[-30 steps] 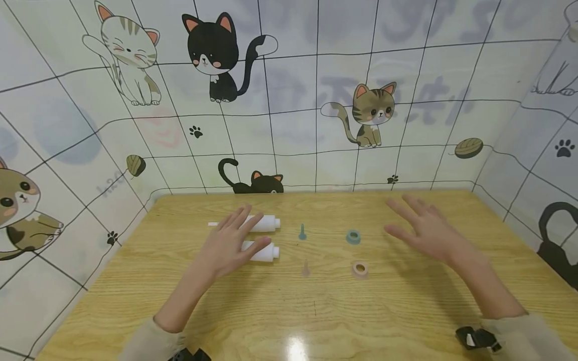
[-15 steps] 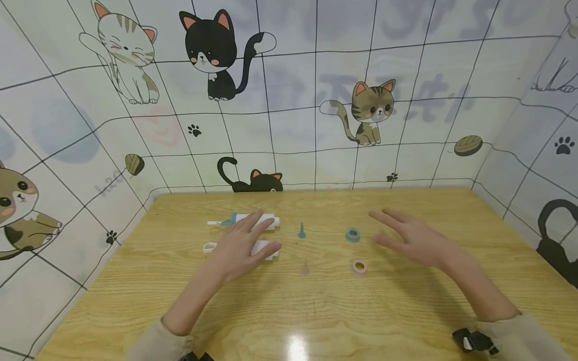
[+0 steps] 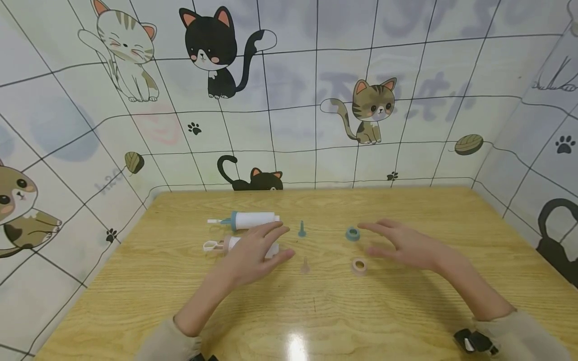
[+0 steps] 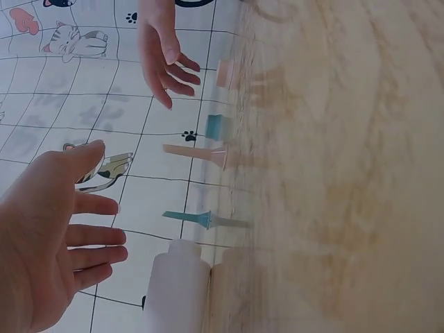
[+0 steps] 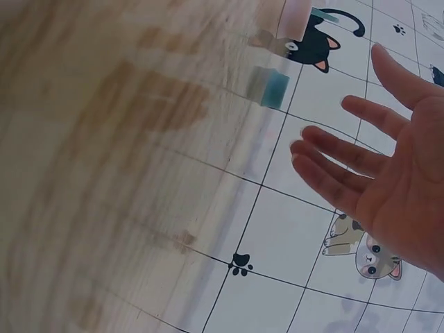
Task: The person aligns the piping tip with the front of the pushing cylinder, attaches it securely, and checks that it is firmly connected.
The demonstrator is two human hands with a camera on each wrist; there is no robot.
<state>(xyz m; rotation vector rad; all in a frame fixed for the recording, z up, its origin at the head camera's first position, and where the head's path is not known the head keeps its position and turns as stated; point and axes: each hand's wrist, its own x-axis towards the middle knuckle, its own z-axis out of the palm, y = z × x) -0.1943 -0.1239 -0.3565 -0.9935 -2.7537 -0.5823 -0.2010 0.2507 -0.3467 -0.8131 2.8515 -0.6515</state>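
Observation:
My left hand (image 3: 250, 255), fingers spread, hovers over a white cylinder with a pink collar and looped white end (image 3: 220, 246), partly covering it. Just behind lies a matching white cylinder with a blue collar (image 3: 253, 220). To the right of that hand, a small blue cone-shaped piece (image 3: 302, 230) and a pale pink one (image 3: 305, 267) stand on the table. My right hand (image 3: 413, 245), also spread, is above the table beside a blue ring (image 3: 352, 234) and a pink ring (image 3: 359, 266). Both wrist views show the hands raised above the surface, holding nothing.
The wooden table (image 3: 316, 321) bears all these pieces. A white wall covering (image 3: 293, 125) with cartoon cats and grid lines rises behind the table and along both sides. Dark devices (image 3: 476, 341) are strapped near the cuffs.
My left hand has moved right and slightly nearer, uncovering the blue-collared cylinder. My right hand has moved left and lower, close to the rings. The pieces on the table have stayed put.

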